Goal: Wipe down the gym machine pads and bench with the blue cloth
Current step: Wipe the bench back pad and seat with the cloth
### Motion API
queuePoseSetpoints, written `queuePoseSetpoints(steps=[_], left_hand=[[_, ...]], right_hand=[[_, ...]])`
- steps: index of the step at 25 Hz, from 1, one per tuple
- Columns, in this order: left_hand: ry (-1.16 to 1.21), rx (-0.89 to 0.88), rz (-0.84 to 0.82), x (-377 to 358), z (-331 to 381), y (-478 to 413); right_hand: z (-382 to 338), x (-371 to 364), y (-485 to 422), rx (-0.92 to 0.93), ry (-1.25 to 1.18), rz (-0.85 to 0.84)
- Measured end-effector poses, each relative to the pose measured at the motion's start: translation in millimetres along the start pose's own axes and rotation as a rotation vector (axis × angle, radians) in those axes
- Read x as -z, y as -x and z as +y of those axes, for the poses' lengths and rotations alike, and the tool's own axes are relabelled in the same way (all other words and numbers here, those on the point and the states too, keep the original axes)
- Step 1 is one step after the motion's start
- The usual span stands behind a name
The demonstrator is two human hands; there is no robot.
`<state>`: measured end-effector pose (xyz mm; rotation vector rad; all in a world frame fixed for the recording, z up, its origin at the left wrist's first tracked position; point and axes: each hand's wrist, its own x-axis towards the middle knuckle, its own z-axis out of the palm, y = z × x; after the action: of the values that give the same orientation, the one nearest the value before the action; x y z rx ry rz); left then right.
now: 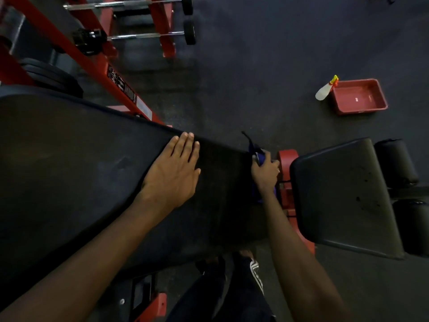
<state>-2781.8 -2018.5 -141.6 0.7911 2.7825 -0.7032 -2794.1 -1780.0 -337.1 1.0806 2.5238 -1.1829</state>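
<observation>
The blue cloth (261, 156) sits just right of the frame's centre, bunched in the gap between the narrow end of the long back pad (92, 177) and the seat pad (343, 196). Only scraps of it show: a fold above the knuckles and a darker strip below the wrist. The rest is hidden by the hand and the pad's edge. The right hand (265, 171) grips it with curled fingers and presses it against the end face of the back pad; the dim light makes the exact contact hard to read.

The left hand (174, 169) lies flat on the back pad near its upper edge, fingers straight and close together, thumb spread out.

At the right edge two roller pads (395, 161) are partly cut off. The red frame (286, 159) shows between the pads and runs up toward the upper left, where barbells (144, 36) rest on a rack, blurred. On the dark floor (255, 66) at upper right a red tray (359, 96) sits with a spray bottle (323, 91) leaning on its left rim. The person's legs appear at the bottom centre, mostly in shadow.
</observation>
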Motion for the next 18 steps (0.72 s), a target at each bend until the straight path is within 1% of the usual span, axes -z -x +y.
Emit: queuePoseSetpoints(steps=[3,5,6,7,8,10,11,13,14,15,17,18], left_hand=[[0.013,0.035,0.02,-1.3,5.3,-1.0],[0.048,0.05,0.028,-2.8,16.2,-9.1],[0.082,0.035,0.011,-4.5,26.2,-14.7],[0.118,0.012,-0.014,-7.1,37.5,-20.0],[0.148,-0.005,-0.027,-10.7,48.9,-25.0],[0.166,0.001,-0.029,-16.6,66.4,-31.0],[0.159,0.018,-0.031,-18.9,70.4,-32.2],[0.157,0.037,-0.053,-20.7,72.6,-33.2],[0.157,0.036,-0.056,-21.2,72.9,-33.6],[0.144,0.039,-0.057,-21.2,74.0,-34.0],[0.118,0.041,-0.069,-20.9,73.9,-35.5],[0.119,0.045,-0.077,-20.5,73.7,-36.2]], right_hand=[[-17.0,-5.4,64.8,0.275,-0.11,-0.014],[-2.1,-2.9,104.1,0.468,-0.112,-0.071],[13.1,-2.4,102.5,0.513,-0.098,-0.1],[29.3,-2.3,89.3,0.503,-0.085,-0.097],[46.1,-2.9,69.4,0.421,-0.074,-0.067],[77.5,-1.1,26.8,0.14,-0.091,0.0],[85.4,0.7,12.9,0.036,-0.104,0.009],[87.7,-0.7,0.9,-0.074,-0.079,-0.001],[81.4,-1.0,0.6,-0.084,-0.069,0.004],[70.6,-0.1,4.7,-0.057,-0.072,0.013],[41.1,-0.9,26.0,0.087,-0.151,-0.009],[28.7,-2.1,43.0,0.199,-0.184,-0.062]])
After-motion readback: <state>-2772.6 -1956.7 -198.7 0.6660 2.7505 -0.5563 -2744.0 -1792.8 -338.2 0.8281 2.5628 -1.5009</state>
